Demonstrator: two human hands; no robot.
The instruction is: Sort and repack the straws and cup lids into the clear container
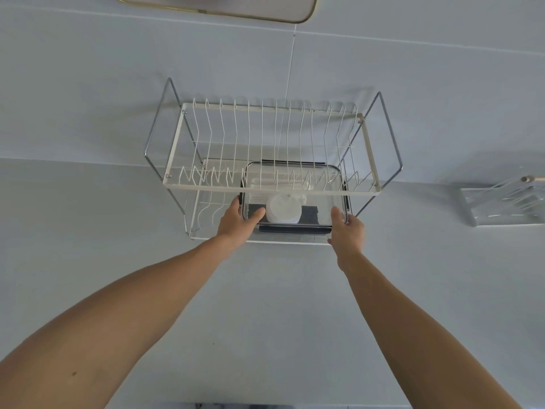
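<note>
Both hands gripped the clear container [295, 199] on the rack's lower shelf [265, 239].
Left hand [234, 222] and right hand [346, 231] each kept a curled grip on an end; sliding it level would clear the upper tier [271, 188].

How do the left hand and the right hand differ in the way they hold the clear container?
The left hand lays its thumb over the clear container lid beside the white cup lids; the right hand grips the right corner, thumb pointing up. The left hand lies flatter; the right hand stands more edge-on. Both hold it on the dish rack's lower shelf.

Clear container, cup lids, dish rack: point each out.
clear container [337, 184]: head view, right rim.
cup lids [283, 209]: head view, top of the white stack.
dish rack [265, 191]: head view, front bar of upper tier.
</note>
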